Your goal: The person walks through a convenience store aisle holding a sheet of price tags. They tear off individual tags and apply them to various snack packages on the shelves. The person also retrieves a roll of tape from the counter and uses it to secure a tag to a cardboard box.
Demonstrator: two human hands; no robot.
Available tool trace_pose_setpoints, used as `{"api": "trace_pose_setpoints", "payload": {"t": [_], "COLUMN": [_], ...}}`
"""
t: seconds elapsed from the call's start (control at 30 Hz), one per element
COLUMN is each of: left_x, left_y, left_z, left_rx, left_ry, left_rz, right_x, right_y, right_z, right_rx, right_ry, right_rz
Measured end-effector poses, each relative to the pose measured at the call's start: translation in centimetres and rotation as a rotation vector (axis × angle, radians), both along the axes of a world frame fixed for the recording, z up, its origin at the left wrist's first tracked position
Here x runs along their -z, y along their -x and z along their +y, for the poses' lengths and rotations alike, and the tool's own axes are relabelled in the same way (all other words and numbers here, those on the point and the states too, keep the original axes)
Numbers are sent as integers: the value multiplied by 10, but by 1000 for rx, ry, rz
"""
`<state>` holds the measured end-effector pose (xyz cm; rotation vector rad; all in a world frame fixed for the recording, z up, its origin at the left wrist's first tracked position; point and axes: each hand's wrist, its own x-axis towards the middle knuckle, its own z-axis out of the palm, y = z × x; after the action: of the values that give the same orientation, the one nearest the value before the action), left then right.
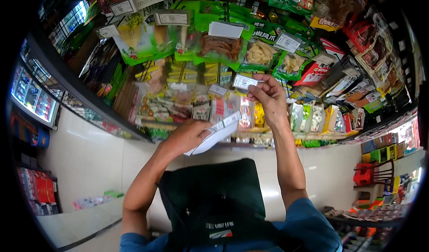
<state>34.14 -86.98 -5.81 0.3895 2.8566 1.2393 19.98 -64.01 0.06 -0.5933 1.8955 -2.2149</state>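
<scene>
My left hand (184,135) grips a sheaf of white printed paper (213,136), its fingers partly hidden behind it. With thumb and fingers pinched, my right hand (271,99) holds a small white price tag (244,81) by its right end, in front of the hanging goods. Above the tag hang green snack bags (259,52), one with pale contents in its window, and a bag of brown food (219,46). Another small label (218,90) sits to the left of the held tag. I cannot tell whether the held tag touches its hook.
A low shelf edge (313,136) carries upright packets (316,118) on the right. Wire hooks bear more tags, such as one white tag (287,42). A dark metal frame (96,113) runs along the left. A glass-fronted fridge (35,95) and a brown chair (380,176) stand farther off.
</scene>
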Motion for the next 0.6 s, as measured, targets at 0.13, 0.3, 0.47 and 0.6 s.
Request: {"api": "trace_pose_setpoints", "payload": {"t": [0.13, 0.3, 0.47, 0.6], "left_x": [32, 86, 80, 75], "left_y": [23, 34, 33, 37], "left_z": [-1, 4, 7, 9], "left_rx": [119, 211, 242, 265], "left_ry": [132, 175, 210, 250], "left_rz": [3, 181, 194, 245], "right_x": [38, 67, 74, 68], "right_y": [26, 26, 23, 20], "right_z": [-5, -10, -6, 5], "right_rx": [-10, 12, 45, 80], "right_ry": [71, 120, 138, 122], "right_rz": [196, 396, 452, 455]}}
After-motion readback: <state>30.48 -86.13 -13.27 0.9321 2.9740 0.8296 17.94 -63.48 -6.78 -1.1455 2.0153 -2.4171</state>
